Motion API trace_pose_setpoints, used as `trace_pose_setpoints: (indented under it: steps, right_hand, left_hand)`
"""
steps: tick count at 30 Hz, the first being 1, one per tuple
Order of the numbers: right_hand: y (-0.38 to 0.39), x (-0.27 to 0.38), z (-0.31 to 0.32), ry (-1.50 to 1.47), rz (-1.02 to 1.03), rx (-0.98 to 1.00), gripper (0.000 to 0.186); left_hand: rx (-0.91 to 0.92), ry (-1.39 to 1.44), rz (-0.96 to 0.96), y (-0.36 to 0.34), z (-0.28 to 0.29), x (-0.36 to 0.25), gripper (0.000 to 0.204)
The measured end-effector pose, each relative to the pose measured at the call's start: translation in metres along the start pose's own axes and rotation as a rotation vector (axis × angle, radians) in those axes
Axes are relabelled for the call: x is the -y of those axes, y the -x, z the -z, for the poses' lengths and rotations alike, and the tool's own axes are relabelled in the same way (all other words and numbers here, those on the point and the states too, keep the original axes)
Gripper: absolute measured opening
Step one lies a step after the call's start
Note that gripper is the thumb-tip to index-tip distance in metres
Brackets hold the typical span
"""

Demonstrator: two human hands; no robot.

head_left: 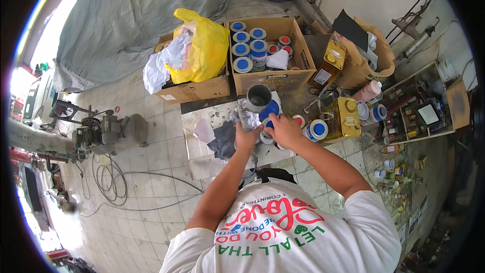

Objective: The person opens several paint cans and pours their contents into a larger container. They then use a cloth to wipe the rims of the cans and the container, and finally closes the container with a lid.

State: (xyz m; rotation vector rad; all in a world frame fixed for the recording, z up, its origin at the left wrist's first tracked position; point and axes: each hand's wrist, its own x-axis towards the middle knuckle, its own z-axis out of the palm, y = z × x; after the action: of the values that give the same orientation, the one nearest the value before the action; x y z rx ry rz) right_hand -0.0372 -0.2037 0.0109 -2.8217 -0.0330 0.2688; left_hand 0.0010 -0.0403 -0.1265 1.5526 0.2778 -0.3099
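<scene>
My left hand (246, 136) is closed around the handle of a spray gun (243, 117). A dark grey open cup (258, 98) sits on top of the gun, and its inside looks dark. Close by on the right, my right hand (285, 130) is bent with thumb and forefinger about the top of a blue-lidded can (268, 124). The hand and wrist cover part of that can. Behind it shows another blue lid (271, 108). To the right stand a small red-lidded can (298, 121) and a white can with a blue lid (317, 130).
Ahead are a carton (273, 79) of paint cans and a box with a yellow plastic bag (204, 50). Gold tins (347, 116) stand right, beside a wooden shelf box (419, 103). An air compressor (113, 134) and coiled hose (124, 184) lie left.
</scene>
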Motion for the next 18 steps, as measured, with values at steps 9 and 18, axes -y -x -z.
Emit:
trace_pose_setpoints:
  steps: [9, 18]
  right_hand:
    - [-0.002, -0.017, -0.037, -0.054, 0.206, -0.051, 0.034]
    - [-0.004, 0.000, -0.050, 0.085, -0.055, -0.114, 0.031]
  left_hand:
    - [0.010, -0.145, -0.060, 0.011, 0.006, 0.007, 0.087]
    - [-0.089, -0.046, -0.044, 0.020, 0.020, -0.007, 0.051]
